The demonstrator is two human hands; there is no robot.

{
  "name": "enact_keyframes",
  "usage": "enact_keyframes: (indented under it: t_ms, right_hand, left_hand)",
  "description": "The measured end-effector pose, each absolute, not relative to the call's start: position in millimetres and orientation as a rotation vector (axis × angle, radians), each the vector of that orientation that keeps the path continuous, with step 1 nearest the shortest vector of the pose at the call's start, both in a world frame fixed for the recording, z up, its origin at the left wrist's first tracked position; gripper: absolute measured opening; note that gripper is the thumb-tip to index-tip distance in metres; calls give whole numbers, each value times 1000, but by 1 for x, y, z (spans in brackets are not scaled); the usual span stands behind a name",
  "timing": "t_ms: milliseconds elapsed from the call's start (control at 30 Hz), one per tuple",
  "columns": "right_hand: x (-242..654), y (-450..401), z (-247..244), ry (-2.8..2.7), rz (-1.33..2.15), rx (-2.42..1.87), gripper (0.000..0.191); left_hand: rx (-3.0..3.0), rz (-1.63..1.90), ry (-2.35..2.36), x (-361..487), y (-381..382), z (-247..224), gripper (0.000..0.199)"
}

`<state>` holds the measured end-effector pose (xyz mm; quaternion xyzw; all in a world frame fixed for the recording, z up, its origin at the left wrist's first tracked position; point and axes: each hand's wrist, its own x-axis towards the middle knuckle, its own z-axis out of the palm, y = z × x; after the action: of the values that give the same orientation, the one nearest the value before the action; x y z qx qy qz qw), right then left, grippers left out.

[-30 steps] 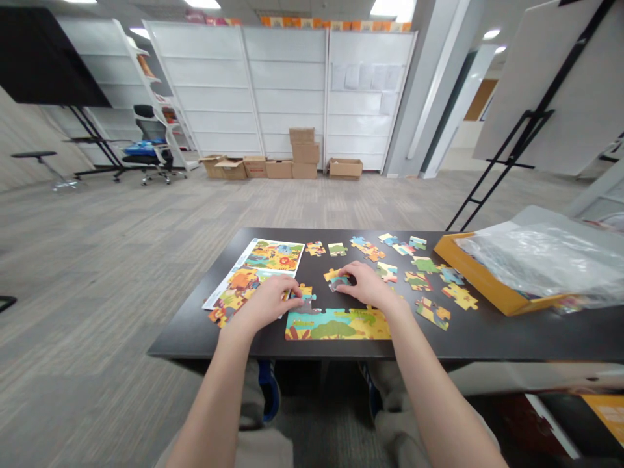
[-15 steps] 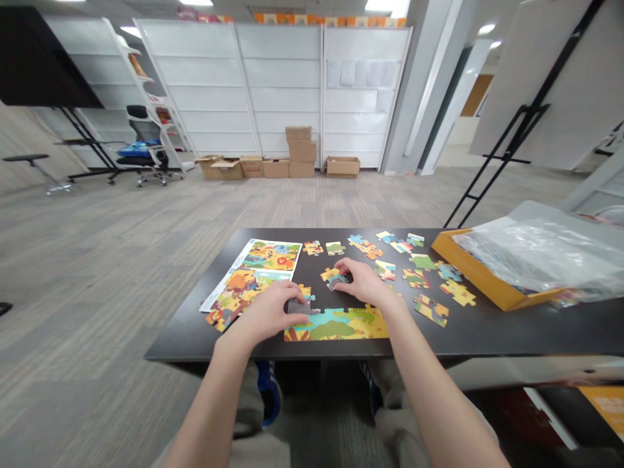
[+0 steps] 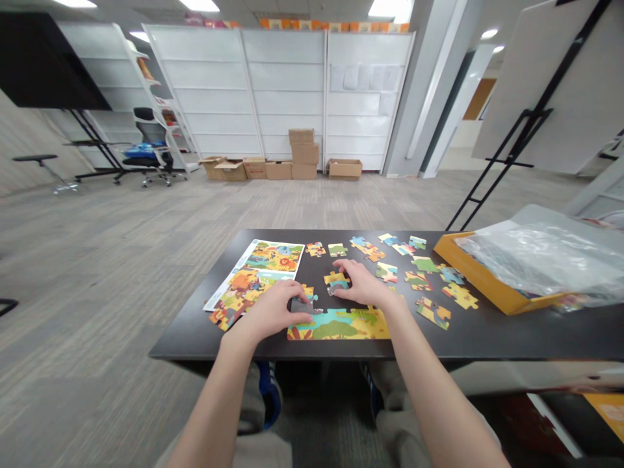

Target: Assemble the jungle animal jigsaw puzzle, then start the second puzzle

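Bench [image 3: 507, 337] covered in jigsaw, and we're live: L hand [image 3: 272, 312] down low by the assembled strip [image 3: 338, 325], fingers [image 3: 287, 291] curled closed over a grey pc [image 3: 301, 305], which sits right at the strip's upper L corner, touching or just beside it, can't tell which from here. Teal-and-yellow pc [image 3: 308, 294] just past those fingertips. Over to the R hand [image 3: 361, 287]: its fingers [image 3: 345, 265] part open, arched and spread, tips and thumb closing around a joined yellow-and-teal pair [image 3: 337, 283], near the strip but not touching it. How firm that grip is, can't tell. Hands apart, both over the middle of the bench. Ref sheet [image 3: 256, 276] w/ a bright animal scene lies L of the strip, some joined pcs [image 3: 223, 312] across its lower corner. Scattered pcs [image 3: 419, 281] spread out R of the R hand, more far-edge pcs [image 3: 336, 249] up along the back of the bench. Orange box tray [image 3: 480, 276] at far R, plastic bag [image 3: 536, 260] heaped in it. Past the bench, grey carpet [image 3: 97, 260], cardboard boxes [image 3: 305, 154] stacked against white shelving [image 3: 287, 84].
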<state>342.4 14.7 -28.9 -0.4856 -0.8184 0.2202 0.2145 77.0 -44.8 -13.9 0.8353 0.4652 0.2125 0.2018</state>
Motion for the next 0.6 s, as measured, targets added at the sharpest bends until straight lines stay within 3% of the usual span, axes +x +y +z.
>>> enact_keyframes:
  t_ms: [100,267,400,600]
  right_hand:
    - [342,18,-31,-2054,780,-1323,73]
    - [334,19,-33,-1753,1068,-1144,39]
    - [323,13,-33,-1759,1210,-1173,28]
    - [320,10,-31,-1947,990,-1296,23]
  left_hand:
    - [2330,588,1295,77,-45,-14,24]
    - [2327,579,1301,77,-45,-13,24]
    - [2327,599,1308,79,-45,-12,22]
    - [2376,642,1298,81,-40,-19,21]
